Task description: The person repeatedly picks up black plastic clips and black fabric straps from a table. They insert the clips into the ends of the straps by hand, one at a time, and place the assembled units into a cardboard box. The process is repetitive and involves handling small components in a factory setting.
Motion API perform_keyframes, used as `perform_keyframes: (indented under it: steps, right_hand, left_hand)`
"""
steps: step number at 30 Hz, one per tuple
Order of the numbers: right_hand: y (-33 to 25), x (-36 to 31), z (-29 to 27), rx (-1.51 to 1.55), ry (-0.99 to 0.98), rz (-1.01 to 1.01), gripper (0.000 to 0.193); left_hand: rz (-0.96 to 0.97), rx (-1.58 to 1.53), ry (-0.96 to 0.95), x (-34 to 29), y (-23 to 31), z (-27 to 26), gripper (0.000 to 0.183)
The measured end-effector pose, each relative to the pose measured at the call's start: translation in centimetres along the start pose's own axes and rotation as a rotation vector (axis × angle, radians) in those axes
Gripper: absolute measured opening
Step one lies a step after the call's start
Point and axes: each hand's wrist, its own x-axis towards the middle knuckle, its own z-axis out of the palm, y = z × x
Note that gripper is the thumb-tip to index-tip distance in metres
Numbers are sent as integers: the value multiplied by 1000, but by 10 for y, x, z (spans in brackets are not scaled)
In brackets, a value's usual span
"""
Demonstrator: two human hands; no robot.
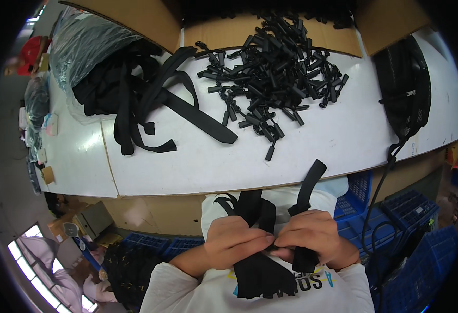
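In front of my chest, my left hand [237, 241] and my right hand [312, 237] meet with fingertips pinched together. My left fingers close on a bunch of black fabric strips [263, 276], whose wide ends hang below the hand. From my right hand a single black strip [310, 182] sticks up toward the table edge, with its other end hanging beneath. A tiny dark piece seems to sit between the fingertips, too covered to make out. Beyond, on the white table, lies a heap of small black plastic pieces with loops, resembling zipper pulls [278, 73].
More black strips [197, 117] spill from a clear plastic bag [85, 49] at the left. An open cardboard box [229, 32] stands behind the heap. A black mesh pouch [406, 91] lies at the right, its cord hanging over the edge. Blue crates [411, 208] stand below.
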Motion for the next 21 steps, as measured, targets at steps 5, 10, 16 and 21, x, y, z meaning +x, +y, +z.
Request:
perform_keyframes:
  steps: [5,10,16,21]
  right_hand:
    - [4,-5,8,70,29,0,16]
    - [6,-6,6,89,8,19,17]
    - [6,-6,6,82,28,10,16]
    - [8,-7,6,99,13,23,17]
  left_hand:
    - [35,6,-6,-9,-4,2,31]
    - [-4,-22,-24,-6,-3,3,32]
    - [27,11,-36,-6,-4,2,32]
    - [19,2,-9,-6,-3,4,30]
